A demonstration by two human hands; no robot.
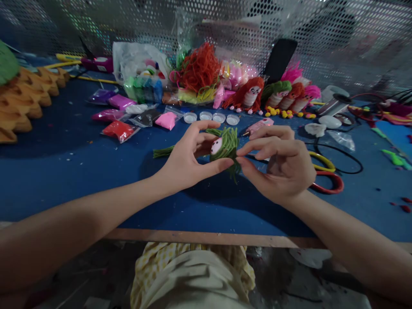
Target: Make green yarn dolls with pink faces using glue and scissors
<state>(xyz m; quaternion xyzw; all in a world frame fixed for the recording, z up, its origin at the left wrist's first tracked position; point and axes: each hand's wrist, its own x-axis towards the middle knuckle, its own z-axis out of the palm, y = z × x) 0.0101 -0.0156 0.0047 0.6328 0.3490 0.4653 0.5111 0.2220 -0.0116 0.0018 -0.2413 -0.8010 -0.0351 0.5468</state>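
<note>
The small pale doll with strands of green yarn hair (227, 146) is held up over the blue-topped bench (96, 184), between the person's two bare hands. The left hand (193, 156) is curved around it, thumb along its lower front and fingers behind, gripping it with its dotted pale face tilted up. The right hand (280, 163) brings thumb and index fingertips together in a pinch at the right edge of the doll's hair, its other fingers bent; how much yarn sits between those tips is too small to tell.

Left of the doll, partly hidden by the left hand, lies a straight bundle of green yarn (163, 152). Right of the doll, beyond the right hand, are a yellow loop-shaped handle (328, 161) and a red loop-shaped handle (339, 184). Just behind the doll, four small round clear dishes (206, 116) stand in a row; behind it and to the left lie a bright pink packet (166, 120) and a red plastic packet (119, 130). Farther behind the doll rises a tangled heap of red-orange yarn (201, 66). Behind it and to the right sit a red-haired yarn doll (252, 94), a green-haired yarn doll (280, 92) and a silver cylindrical spool (333, 105). An orange-brown bumpy tray (28, 103) lies well to the doll's left.
</note>
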